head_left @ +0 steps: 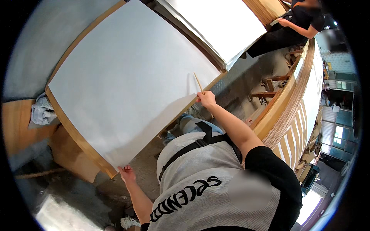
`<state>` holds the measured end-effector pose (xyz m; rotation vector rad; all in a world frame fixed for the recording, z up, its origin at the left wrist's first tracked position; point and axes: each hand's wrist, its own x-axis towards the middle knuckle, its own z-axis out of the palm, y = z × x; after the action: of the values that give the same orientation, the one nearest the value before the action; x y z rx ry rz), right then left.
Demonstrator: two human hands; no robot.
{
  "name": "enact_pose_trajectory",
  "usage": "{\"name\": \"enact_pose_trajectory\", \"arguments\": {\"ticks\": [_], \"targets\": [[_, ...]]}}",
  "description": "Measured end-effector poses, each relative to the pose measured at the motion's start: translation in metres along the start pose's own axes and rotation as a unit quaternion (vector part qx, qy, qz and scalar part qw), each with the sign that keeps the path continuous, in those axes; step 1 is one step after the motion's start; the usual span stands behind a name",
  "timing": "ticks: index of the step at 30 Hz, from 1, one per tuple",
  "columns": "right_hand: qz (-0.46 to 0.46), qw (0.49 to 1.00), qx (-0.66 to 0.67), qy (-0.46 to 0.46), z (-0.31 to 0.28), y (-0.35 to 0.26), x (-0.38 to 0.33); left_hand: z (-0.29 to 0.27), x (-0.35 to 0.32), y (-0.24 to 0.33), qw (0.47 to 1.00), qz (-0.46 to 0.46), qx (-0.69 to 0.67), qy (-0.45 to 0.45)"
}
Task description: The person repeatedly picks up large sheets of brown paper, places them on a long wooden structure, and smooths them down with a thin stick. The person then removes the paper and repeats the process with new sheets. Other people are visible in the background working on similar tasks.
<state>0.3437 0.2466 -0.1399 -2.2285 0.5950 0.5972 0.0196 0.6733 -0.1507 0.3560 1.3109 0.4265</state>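
Filling the upper left and centre of the frame, a large white sheet on a wooden frame (127,81) leans tilted. At its lower corner the left hand (126,174) curls its fingers on the frame edge. At centre right, the right hand (207,99) pinches a thin wooden stick (198,82) against the frame's edge, while another person (296,23) stands at upper right.

No packages, labels, signs or screens visible.
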Motion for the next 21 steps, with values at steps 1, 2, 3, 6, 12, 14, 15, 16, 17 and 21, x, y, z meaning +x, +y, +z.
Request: {"name": "enact_pose_trajectory", "arguments": {"ticks": [1,2,3,6,12,14,15,16,17,21], "targets": [[0.009,1.0,0.026,0.002,-0.001,-0.001,-0.003,-0.001,0.002,0.001,1.0,0.006,0.014,0.002],[0.018,0.999,0.05,0.005,-0.003,-0.002,-0.005,0.003,-0.001,0.001,1.0,-0.002,0.006,0.012],[0.026,0.996,0.084,-0.005,-0.004,-0.003,-0.005,0.008,-0.004,0.001,1.0,-0.011,-0.001,0.023],[0.047,0.984,0.169,-0.043,-0.009,-0.006,-0.005,-0.023,0.023,0.005,1.0,-0.028,-0.009,0.002],[0.083,0.933,0.311,-0.159,-0.023,-0.007,-0.006,0.016,-0.004,-0.005,0.997,-0.073,-0.02,-0.01],[0.088,0.926,0.32,-0.179,-0.028,-0.01,-0.006,0.032,-0.012,-0.015,0.996,-0.08,-0.021,-0.028],[0.096,0.918,0.329,-0.198,-0.03,-0.011,-0.004,0.05,-0.021,-0.022,0.997,-0.075,-0.007,-0.03],[0.105,0.909,0.339,-0.218,-0.031,-0.011,-0.002,0.06,-0.028,-0.028,0.997,-0.069,0.008,-0.031],[0.109,0.899,0.35,-0.237,-0.032,-0.015,0.001,0.066,-0.029,-0.031,0.997,-0.07,0.039,-0.021],[0.065,0.933,0.253,-0.246,-0.033,-0.035,0.005,0.075,-0.023,-0.038,0.99,-0.049,0.13,0.033]]}}
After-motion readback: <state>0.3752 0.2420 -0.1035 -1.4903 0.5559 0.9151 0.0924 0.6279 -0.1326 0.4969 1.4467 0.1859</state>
